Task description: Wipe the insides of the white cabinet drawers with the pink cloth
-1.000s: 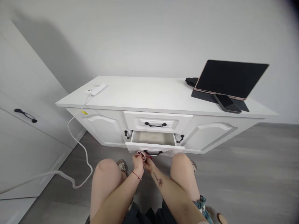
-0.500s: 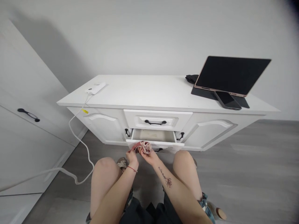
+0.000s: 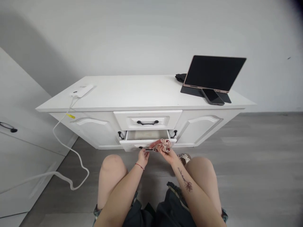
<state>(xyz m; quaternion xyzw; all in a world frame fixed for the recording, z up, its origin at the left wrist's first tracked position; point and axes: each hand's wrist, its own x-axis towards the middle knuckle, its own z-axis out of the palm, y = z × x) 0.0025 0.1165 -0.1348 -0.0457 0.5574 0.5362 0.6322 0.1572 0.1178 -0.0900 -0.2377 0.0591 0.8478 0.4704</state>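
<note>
A pink and white cloth (image 3: 167, 144) is bunched in my right hand (image 3: 168, 155), its fingers closed on it at the right part of the lower drawer front. My left hand (image 3: 143, 156) is closed at the black drawer handle (image 3: 142, 148), holding its near side. The lower drawer (image 3: 131, 145) stands partly pulled out, and a pale bottom (image 3: 146, 135) shows inside. Above it is a shut drawer (image 3: 148, 115) with a black handle. The cloth covers part of the lower drawer's front edge.
On the white cabinet (image 3: 118, 94) stand a tablet (image 3: 215, 73), a phone (image 3: 213, 96) and a black bundle (image 3: 180, 77) at the right. A white power strip (image 3: 81, 91) lies left, its cord (image 3: 78, 157) trailing down. A tall white cupboard (image 3: 23, 151) borders the left.
My left hand has left the cloth and gone to the drawer handle. The cloth, in my right hand, now lies further right along the drawer front. The view has shifted right.
</note>
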